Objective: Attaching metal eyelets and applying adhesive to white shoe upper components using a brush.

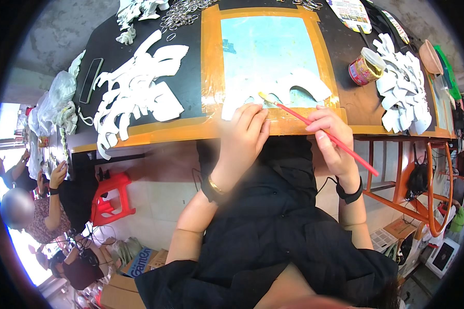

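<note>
In my right hand (333,135) is a slim red-handled brush (327,136), held like a pen. Its yellowish tip rests at white curved cut pieces (309,83), which look like foam or fabric and lie along the near part of a light-blue board (268,49). My left hand (246,135) has its fingers close together on the near edge of these pieces, left of the brush tip. The fingers seem to grip or press a white piece; their tips are partly hidden. An open jar (363,72) with a colourful label and yellowish contents stands to the right.
Brown tape frames the board. White cut pieces heap on the left (134,92) and right (403,87). Metal rings (183,15) lie at the back, a phone (91,80) at the left. An orange metal stool (433,190) stands right; a red stool (111,198) and another person (49,213) are left.
</note>
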The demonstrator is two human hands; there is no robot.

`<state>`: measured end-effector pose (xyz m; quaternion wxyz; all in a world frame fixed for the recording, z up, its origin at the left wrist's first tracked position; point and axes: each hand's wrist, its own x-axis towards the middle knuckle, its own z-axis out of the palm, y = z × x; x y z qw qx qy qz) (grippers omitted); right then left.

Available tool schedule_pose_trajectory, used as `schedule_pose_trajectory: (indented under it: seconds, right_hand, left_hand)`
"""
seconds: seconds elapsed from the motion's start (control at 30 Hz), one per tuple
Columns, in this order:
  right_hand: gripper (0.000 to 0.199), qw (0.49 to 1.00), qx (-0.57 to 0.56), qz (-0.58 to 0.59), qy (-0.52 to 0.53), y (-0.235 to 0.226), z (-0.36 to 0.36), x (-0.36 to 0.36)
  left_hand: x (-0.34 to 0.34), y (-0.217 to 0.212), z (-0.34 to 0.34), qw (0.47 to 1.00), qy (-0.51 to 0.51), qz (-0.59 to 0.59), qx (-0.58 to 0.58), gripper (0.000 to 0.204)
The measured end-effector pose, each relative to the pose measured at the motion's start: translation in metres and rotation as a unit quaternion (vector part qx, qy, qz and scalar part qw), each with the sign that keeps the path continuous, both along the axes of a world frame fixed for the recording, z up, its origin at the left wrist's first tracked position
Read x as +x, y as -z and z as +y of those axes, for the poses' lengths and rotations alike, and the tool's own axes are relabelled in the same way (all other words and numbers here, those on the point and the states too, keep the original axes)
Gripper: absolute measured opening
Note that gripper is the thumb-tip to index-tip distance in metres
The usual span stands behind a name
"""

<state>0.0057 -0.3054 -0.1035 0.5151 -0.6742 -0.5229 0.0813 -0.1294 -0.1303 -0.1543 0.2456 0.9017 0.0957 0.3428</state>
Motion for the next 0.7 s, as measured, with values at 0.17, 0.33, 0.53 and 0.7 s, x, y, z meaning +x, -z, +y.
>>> schedule_pose_trajectory:
  seconds: [0.17,0.33,0.53,0.7]
  right_hand:
    - [0.010,0.998,0.004,-0.018,0.055,-0.003,0.000,0.001]
    - [0.010,1.000,0.006,0.007,0.025,0.002,0.001,0.001]
    - [0.011,1.000,0.006,-0.003,0.030,0.001,0.001,0.003]
    - [0.010,1.000,0.023,0.015,-0.005,0.004,0.014,-0.005]
  left_hand:
    - [0.000,0.000,-0.001,1.000,-0.003,0.004,-0.002,0.023]
    - [0.000,0.001,0.000,1.000,-0.001,-0.003,-0.006,0.021]
    - [-0.018,-0.009,0.007,0.996,-0.078,0.003,0.041,0.021]
    - [-0.027,-0.007,0.016,0.997,-0.064,0.042,0.001,0.022]
